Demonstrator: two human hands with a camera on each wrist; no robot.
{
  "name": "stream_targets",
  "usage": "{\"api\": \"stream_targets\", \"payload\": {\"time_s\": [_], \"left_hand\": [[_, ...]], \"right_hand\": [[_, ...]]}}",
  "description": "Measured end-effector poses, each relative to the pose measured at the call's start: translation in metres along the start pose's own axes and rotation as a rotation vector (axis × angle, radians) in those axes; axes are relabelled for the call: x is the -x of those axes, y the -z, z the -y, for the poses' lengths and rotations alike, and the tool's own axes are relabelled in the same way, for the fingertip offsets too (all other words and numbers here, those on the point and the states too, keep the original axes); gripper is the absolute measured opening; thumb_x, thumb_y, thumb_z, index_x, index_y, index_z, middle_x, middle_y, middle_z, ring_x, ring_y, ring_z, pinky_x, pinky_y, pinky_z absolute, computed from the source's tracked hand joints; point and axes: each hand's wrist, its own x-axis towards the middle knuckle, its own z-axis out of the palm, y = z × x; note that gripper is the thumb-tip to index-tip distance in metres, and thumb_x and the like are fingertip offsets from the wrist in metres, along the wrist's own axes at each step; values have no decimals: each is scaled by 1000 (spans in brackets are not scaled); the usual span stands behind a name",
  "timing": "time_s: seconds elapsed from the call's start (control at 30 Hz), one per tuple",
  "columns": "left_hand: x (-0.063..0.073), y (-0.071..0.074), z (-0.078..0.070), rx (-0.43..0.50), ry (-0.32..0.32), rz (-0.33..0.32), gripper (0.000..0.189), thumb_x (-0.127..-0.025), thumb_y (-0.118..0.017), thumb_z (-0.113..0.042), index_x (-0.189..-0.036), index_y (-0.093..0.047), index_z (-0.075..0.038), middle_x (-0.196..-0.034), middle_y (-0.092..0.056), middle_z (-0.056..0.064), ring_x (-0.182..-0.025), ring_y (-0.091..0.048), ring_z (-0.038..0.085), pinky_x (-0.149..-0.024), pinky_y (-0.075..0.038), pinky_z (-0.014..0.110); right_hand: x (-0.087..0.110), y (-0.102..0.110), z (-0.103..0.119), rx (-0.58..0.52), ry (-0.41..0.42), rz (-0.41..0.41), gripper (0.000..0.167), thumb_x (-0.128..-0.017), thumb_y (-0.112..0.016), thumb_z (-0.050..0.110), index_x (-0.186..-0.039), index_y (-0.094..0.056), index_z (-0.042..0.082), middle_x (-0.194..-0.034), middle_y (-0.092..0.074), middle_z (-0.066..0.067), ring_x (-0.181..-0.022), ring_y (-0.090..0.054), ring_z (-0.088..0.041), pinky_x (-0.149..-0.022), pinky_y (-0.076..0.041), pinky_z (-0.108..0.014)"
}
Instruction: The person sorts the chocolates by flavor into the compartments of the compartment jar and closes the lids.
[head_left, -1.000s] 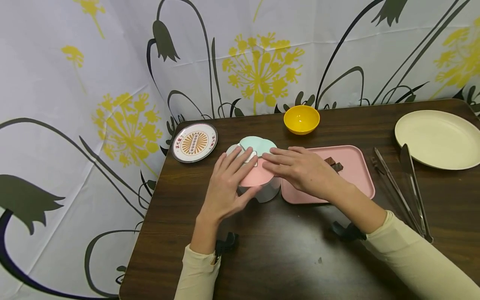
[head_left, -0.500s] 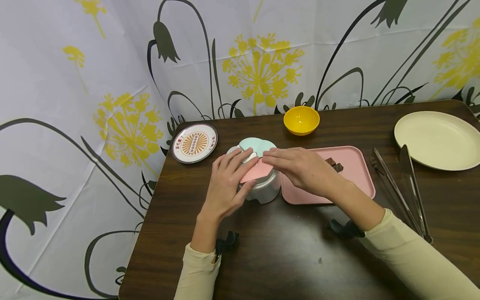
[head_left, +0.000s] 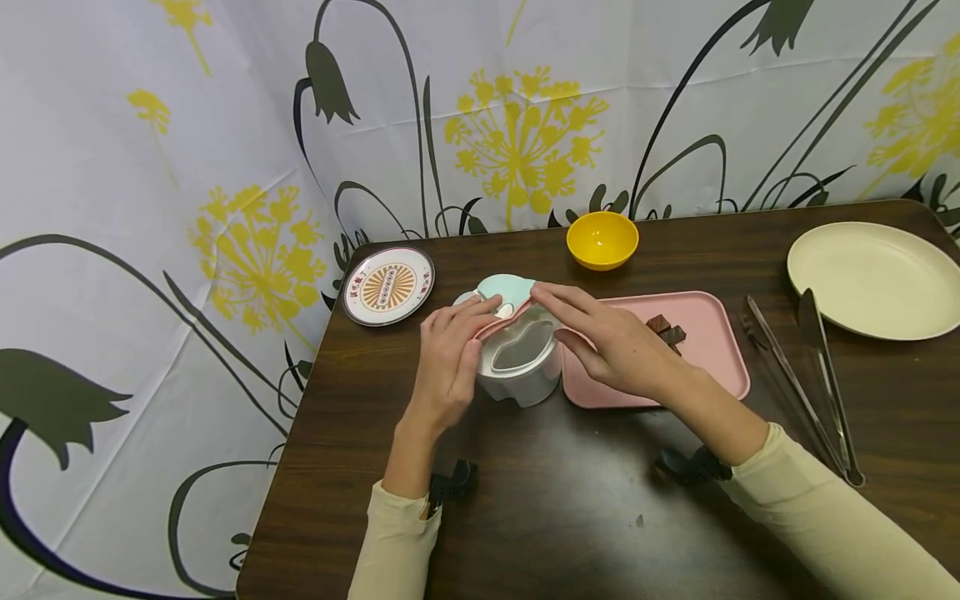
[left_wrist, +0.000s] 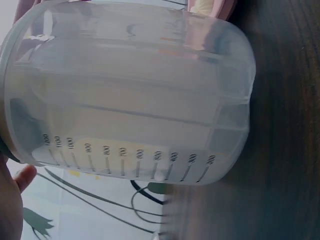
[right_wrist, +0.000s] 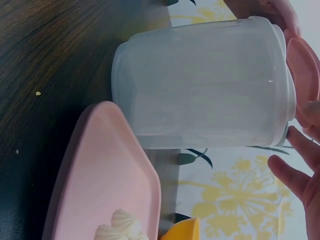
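Observation:
A translucent storage canister point(head_left: 521, 387) with a lobed lid stands on the table, measuring marks down its wall point(left_wrist: 125, 105) in the left wrist view. Its pink lid flap point(right_wrist: 304, 75) is tipped up, exposing an opening at the front; the mint flap point(head_left: 506, 288) lies flat behind. My left hand point(head_left: 444, 362) pinches the pink flap's left side, fingers over the top and thumb at the near edge. From the right, my right hand point(head_left: 618, 343) touches the flap's edge with extended fingertips, its thumb held apart.
Beside the canister lies a pink tray point(head_left: 712, 350) with chocolate pieces point(head_left: 663, 329) and white swirled pieces point(right_wrist: 120, 227). A yellow bowl point(head_left: 603, 240), a printed plate point(head_left: 390, 286) and a cream plate point(head_left: 877, 279) stand farther back. Metal tongs point(head_left: 828, 375) lie at right.
The pink flap has swung up from lying flat, uncovering the opening. My left thumb has moved up to the flap's edge, and my right hand has shifted slightly with it.

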Motion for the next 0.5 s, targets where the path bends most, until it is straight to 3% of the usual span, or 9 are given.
{"api": "stream_targets", "payload": {"time_s": [0.17,0.33,0.5], "left_hand": [[1,-3,3,88,-2,-42,45,-101,-31,-32,-119,-66,-10,-134,-60,5,-130,-46,28,-114,-12,54],[1,-3,3,116,-19,-45,49,-98,-29,-27,-125,-64,-8,-134,-60,6,-131,-44,31,-112,-23,49],[2,-4,3,57,-32,-60,49,-96,-29,-28,-123,-65,-8,-133,-61,5,-128,-46,30,-107,-28,47]], "right_hand": [[1,-2,-2,-14,5,-7,65,-94,-62,6,-152,-37,15,-155,-36,-1,-107,-62,-18,-86,-52,-34],[-1,-1,-1,-2,-6,6,66,-94,-62,7,-153,-35,15,-157,-34,-2,-106,-62,-20,-78,-54,-35],[-3,-2,0,17,-34,38,64,-96,-59,10,-154,-33,17,-159,-30,1,-114,-60,-19,-78,-54,-35]]}}
